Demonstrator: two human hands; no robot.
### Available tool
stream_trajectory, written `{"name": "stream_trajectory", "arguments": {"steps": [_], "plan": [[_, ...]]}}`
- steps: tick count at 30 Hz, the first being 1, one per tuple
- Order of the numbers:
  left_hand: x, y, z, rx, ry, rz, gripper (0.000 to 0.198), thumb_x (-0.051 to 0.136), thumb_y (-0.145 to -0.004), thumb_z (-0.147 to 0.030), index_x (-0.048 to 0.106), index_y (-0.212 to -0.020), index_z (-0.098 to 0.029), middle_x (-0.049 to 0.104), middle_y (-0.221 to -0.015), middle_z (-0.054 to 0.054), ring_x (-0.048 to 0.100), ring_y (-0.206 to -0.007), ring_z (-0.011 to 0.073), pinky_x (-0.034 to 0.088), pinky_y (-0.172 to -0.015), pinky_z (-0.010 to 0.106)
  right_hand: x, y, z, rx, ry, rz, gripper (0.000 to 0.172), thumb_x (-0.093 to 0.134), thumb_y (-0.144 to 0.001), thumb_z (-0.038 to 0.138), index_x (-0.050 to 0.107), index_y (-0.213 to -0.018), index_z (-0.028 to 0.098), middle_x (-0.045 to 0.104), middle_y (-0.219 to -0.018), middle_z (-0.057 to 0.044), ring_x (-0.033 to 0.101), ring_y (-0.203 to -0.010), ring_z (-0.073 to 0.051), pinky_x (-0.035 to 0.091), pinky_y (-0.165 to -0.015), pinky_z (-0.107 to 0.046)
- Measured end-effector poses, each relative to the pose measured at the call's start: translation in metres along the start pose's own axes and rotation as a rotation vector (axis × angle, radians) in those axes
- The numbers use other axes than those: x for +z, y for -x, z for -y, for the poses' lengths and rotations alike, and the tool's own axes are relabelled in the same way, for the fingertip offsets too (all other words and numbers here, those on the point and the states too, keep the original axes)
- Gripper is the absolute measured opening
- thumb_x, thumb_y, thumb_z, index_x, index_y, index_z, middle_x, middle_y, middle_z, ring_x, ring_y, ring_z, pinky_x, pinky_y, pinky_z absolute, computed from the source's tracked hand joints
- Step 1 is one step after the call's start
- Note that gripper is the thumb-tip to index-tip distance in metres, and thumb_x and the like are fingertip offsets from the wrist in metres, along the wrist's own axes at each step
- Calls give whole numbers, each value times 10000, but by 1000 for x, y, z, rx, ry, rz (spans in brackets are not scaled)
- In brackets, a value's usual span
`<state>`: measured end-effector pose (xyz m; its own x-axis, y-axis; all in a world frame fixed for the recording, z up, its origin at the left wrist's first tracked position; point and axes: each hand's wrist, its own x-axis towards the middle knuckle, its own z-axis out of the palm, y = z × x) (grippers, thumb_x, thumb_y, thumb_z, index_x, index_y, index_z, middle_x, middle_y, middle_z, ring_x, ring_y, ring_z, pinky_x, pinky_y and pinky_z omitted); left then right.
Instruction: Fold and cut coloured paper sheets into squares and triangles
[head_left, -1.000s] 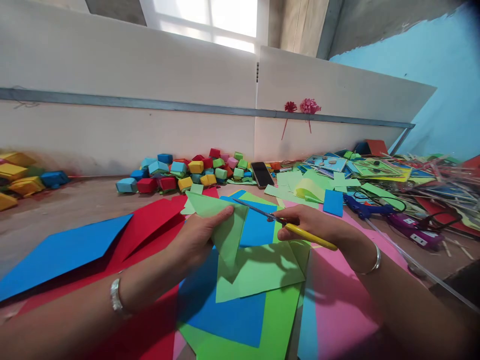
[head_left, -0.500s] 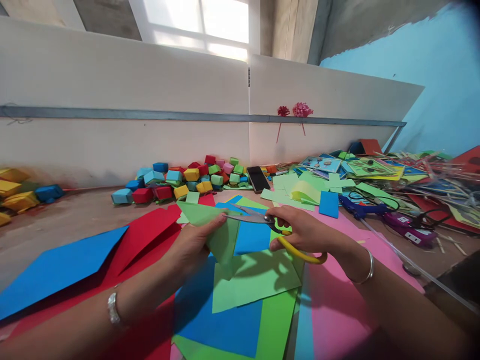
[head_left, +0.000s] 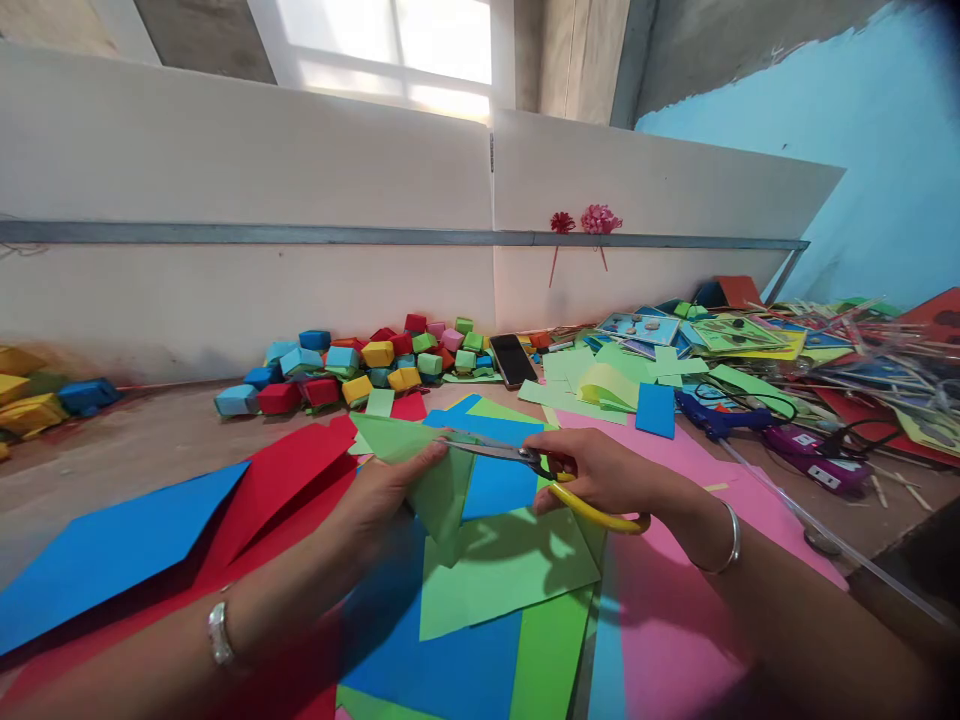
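Observation:
My left hand (head_left: 390,492) pinches a folded light green paper (head_left: 442,490) between thumb and fingers, holding it above the other sheets. In my right hand (head_left: 592,470) is a pair of scissors (head_left: 495,452) with yellow handles. Their blades point left and lie at the upper edge of the green paper, close to my left thumb; they look nearly closed. Under both hands lies another light green sheet (head_left: 510,575), on top of a blue sheet (head_left: 397,650) and a brighter green sheet (head_left: 555,650).
Red paper (head_left: 285,480) and a folded blue sheet (head_left: 112,550) lie at left, pink paper (head_left: 675,600) at right. Small paper boxes (head_left: 322,390), a phone (head_left: 513,360) and loose green cuttings line the back. Glue guns (head_left: 817,460) with cords lie at right.
The scissor blades have come closer together at the paper's edge. Both hands sit slightly lower and farther left in the view, which has shifted a little.

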<state>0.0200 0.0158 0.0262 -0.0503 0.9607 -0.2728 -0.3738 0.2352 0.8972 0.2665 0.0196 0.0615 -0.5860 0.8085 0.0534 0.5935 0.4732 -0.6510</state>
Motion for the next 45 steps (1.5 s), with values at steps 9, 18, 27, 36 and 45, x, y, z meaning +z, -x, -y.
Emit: {"name": "stream_trajectory", "arguments": {"steps": [9, 18, 27, 36, 45], "plan": [[5, 8, -3, -7, 15, -5, 301, 902, -549, -241, 693, -753, -170, 716, -668, -8, 616, -557, 154, 503, -522, 249, 0, -1, -1, 25, -82, 33, 387, 815, -709, 458, 650, -948, 201, 423, -699, 60, 371, -659, -115, 291, -597, -246], [6, 11, -2, 90, -74, -35, 325, 906, -538, -303, 682, -713, -147, 679, -609, -10, 580, -517, 136, 429, -458, 223, -5, -3, -4, -35, -89, 170, 320, 678, -836, 480, 620, -879, 169, 437, -725, 41, 375, -669, -111, 281, -587, -251], [9, 18, -5, 123, -141, -75, 255, 847, -606, -280, 694, -782, -178, 722, -695, 6, 630, -579, 170, 476, -519, 251, -3, -5, -14, -154, -69, 221, 469, 543, -923, 595, 627, -1047, 150, 523, -823, 3, 436, -723, -119, 353, -640, -247], [8, 15, -6, 144, -121, -67, 317, 874, -559, -293, 673, -774, -177, 713, -676, -7, 626, -583, 166, 488, -522, 251, -2, 1, -8, -133, -7, 245, 526, 432, -984, 578, 541, -1305, 176, 603, -1027, -61, 513, -859, -161, 436, -739, -277], [7, 17, -9, 171, -88, -36, 336, 882, -519, -283, 659, -740, -162, 681, -628, -23, 597, -551, 142, 455, -491, 231, -1, 3, -4, -124, 25, 245, 536, 404, -997, 567, 499, -1344, 170, 596, -1008, -60, 509, -850, -163, 449, -773, -302]]}}
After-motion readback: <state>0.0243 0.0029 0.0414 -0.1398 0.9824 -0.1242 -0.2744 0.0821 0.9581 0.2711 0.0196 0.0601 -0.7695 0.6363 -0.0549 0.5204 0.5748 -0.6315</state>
